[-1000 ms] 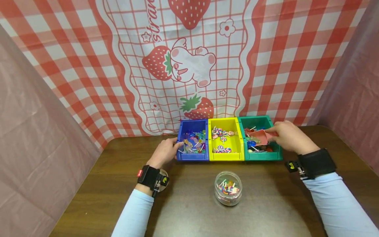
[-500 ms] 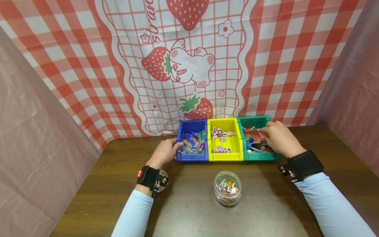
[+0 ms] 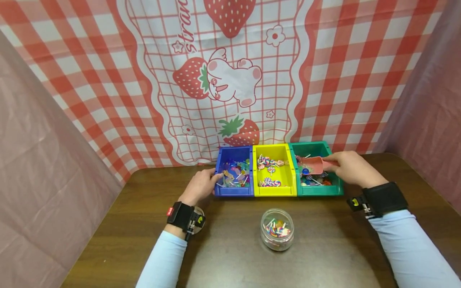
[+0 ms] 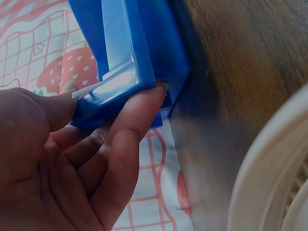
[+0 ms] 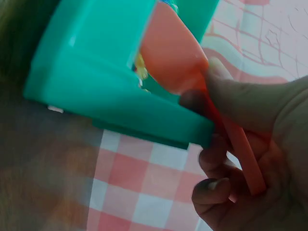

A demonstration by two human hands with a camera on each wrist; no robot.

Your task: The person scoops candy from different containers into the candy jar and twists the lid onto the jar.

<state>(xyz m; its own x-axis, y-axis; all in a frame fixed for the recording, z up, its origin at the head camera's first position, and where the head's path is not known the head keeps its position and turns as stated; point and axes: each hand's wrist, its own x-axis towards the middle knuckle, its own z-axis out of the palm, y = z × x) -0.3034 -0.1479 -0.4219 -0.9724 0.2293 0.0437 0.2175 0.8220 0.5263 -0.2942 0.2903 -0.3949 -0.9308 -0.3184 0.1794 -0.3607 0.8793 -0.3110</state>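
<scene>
My right hand (image 3: 354, 170) grips the handle of a pink scoop (image 3: 312, 165), with thumb on one side and fingers curled under it. The scoop's bowl lies inside the green bin (image 3: 336, 189), over mixed small candies, and a blue ball sits near its front lip. In the right wrist view the scoop handle (image 5: 243, 156) slants across the palm past the bin's side wall. At the other end of the row, my left hand (image 3: 199, 185) pinches the side wall of the blue bin (image 4: 115, 79), thumb over the rim and fingers beneath. Colourful charms fill that bin.
Between them stands a yellow bin (image 3: 275, 191) with striped lollipop charms. An uncovered glass jar (image 3: 277, 240) holding lollipops stands in front on the wooden table (image 3: 230, 264). A round pale object (image 3: 199, 224) lies partly under the left wrist. A checked cloth (image 3: 345, 80) hangs behind the bins.
The scoop first dips leftward and deeper into the green bin, then comes back right and up, its bowl now more level. The left hand keeps its hold on the blue bin.
</scene>
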